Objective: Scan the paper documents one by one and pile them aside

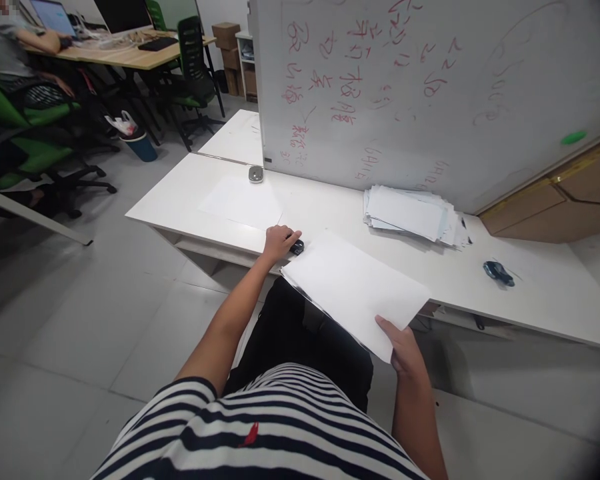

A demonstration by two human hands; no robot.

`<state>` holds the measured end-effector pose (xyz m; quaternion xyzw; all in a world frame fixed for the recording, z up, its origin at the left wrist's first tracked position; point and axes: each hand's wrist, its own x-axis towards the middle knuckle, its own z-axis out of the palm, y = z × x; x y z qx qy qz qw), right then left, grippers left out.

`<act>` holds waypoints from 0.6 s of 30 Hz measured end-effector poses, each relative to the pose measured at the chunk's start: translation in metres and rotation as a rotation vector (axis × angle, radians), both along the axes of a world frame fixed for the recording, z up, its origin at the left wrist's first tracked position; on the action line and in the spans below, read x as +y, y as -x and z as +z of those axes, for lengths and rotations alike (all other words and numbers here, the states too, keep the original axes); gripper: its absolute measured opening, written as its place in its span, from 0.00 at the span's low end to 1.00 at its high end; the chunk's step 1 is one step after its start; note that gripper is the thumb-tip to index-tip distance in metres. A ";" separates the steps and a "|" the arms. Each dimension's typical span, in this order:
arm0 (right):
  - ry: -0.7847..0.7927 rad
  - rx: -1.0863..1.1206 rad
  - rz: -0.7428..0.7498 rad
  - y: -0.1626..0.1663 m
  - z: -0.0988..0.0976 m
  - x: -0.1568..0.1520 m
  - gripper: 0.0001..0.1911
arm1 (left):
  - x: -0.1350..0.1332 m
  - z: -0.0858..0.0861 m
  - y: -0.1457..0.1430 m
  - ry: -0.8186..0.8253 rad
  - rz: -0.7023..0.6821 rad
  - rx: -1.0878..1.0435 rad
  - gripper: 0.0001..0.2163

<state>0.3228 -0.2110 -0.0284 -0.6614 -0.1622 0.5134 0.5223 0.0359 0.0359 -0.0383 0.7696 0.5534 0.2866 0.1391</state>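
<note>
At the white bench (180,190), one paper sheaf (355,283) extends left from my right hand (405,347), pinched at its near corner. My left hand (279,243) curls around one black tool (297,247) beside it.

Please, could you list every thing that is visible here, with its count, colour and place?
Near desk: 1, white, before the person
Whiteboard: 1, white, far side of near desk
Green oval: 1, green, on whiteboard
Paper pile: 1, white, near desk
Mouse-like object: 1, grey, near desk
Dark object: 1, dark blue, near desk's right
Boxes: several, brown, background
Bin: 1, blue, floor
Chairs: at least 3, green-black, left
Monitor: 1, black, back desk
Co-worker: 1, grey top, far left
Held paper: count unclear, white, right hand
Small object: 1, black, under left hand
Hands: 2, bare, at near desk's edge
</note>
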 end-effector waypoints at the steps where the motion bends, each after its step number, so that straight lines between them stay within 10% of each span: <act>1: 0.004 -0.002 0.000 0.000 0.000 0.000 0.28 | 0.000 0.000 0.000 0.000 0.001 0.005 0.22; 18: 0.007 0.009 0.022 0.001 -0.009 0.003 0.26 | 0.000 -0.001 0.000 0.004 0.002 -0.022 0.22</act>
